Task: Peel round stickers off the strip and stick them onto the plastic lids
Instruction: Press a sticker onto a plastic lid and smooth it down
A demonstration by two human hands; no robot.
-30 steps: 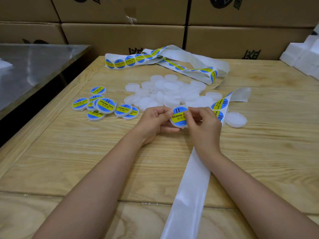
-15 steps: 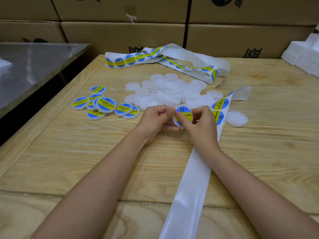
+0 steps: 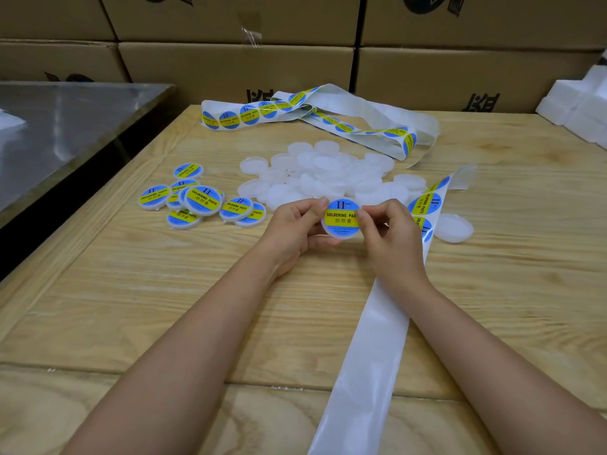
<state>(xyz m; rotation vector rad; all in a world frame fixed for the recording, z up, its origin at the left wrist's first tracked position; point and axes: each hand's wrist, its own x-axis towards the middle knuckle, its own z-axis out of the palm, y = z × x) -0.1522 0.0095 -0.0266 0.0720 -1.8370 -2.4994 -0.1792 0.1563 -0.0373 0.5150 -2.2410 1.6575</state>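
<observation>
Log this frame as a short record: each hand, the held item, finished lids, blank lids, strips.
left hand: grips the held lid by its left edge
right hand: pinches the held lid's right edge
held lid: sticker on, facing the camera, reads SOLDERING PASTE
labelled lids: cluster left of the hands, some overlapping
blank lids: pile behind the hands
lone lid: blank, right of the strip
sticker strip: stickers beyond the right hand, bare backing toward the camera
second strip: looped at the far end of the table
</observation>
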